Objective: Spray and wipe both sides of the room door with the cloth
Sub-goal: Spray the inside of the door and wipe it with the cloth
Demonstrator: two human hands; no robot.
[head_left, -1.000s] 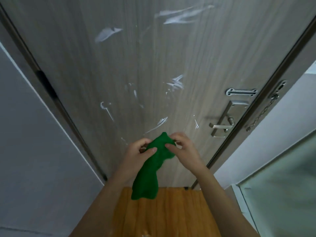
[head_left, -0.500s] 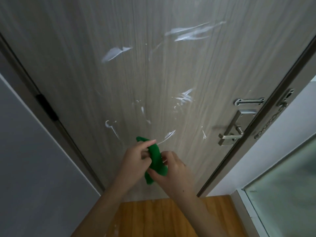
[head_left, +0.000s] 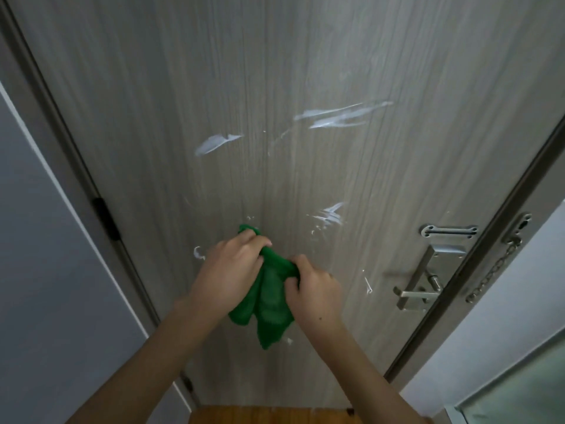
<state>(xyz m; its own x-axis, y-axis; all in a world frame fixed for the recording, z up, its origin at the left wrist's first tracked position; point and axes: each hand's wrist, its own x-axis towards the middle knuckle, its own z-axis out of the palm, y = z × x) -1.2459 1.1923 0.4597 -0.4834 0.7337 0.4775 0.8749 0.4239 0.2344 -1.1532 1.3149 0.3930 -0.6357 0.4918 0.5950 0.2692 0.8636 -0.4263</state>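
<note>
Cloth (head_left: 269, 296) is hanging bunched between the gripping left hand (head_left: 227, 278) and right hand (head_left: 315, 290), probably being refolded for wiping the door (head_left: 275, 87) beyond them.

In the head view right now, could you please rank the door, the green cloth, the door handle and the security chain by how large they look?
1. Door, filling most of the view.
2. Green cloth, partly hidden by both hands.
3 and 4. Door handle and security chain: they look alike, so I will not rank them.
</note>
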